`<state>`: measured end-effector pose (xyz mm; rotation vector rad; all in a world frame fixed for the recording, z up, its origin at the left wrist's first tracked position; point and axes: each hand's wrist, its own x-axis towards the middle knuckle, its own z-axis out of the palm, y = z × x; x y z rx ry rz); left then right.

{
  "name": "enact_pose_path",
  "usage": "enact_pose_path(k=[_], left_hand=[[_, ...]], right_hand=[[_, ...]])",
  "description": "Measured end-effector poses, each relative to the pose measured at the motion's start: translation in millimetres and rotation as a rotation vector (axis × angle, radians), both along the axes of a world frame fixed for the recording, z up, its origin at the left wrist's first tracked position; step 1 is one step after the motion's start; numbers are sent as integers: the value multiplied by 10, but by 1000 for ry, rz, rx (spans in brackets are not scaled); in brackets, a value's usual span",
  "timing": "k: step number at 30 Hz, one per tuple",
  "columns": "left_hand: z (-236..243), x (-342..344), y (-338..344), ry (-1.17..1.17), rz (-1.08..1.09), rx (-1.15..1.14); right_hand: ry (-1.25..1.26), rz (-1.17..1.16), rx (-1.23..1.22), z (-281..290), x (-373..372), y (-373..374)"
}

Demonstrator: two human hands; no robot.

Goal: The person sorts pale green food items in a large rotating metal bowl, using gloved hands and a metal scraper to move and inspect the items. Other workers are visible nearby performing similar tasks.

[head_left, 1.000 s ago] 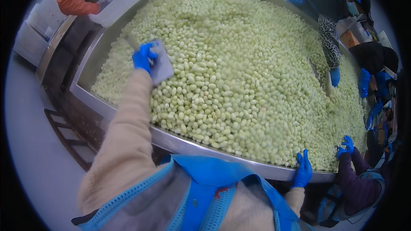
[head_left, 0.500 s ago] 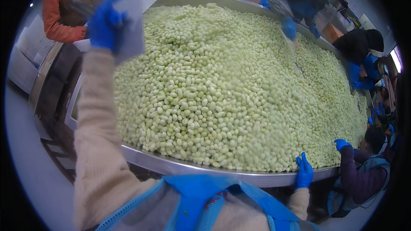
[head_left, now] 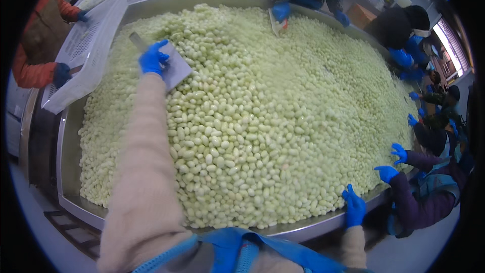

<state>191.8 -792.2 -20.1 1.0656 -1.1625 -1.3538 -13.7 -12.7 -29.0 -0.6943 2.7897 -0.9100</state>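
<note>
My left hand (head_left: 151, 60) in a blue glove is closed on a flat grey-white plastic scoop (head_left: 176, 68) over the upper left of a deep pile of pale green oval pieces (head_left: 227, 136), like small fruit. The pile fills a wide steel tray (head_left: 86, 211). My right hand (head_left: 354, 207), also blue-gloved, is at the front right rim beside the pieces, fingers slightly bent and apart, with nothing visible in them.
At left, a co-worker in orange sleeves (head_left: 38, 71) holds a white perforated crate (head_left: 88, 50) over the rim. Across the tray, another worker's blue hand (head_left: 280, 11) grips a scoop. Several more workers line the right side, including purple sleeves (head_left: 409, 197) near my right hand.
My left hand with the scoop swung up toward the upper left, then came back down over the pile. The orange-sleeved worker's crate now shows lower at the left. The view has shifted.
</note>
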Motion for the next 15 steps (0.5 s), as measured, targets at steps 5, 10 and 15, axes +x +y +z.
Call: enact_pose_path(k=[5, 10, 15], left_hand=[[210, 436, 336, -37, -64, 37], [798, 805, 704, 75, -168, -141], [2189, 684, 488, 306, -294, -541]], right_hand=[[-52, -44, -123, -20, 88, -107], [-17, -7, -127, -58, 73, -123], [-1, -8, -168, -70, 93, -86]])
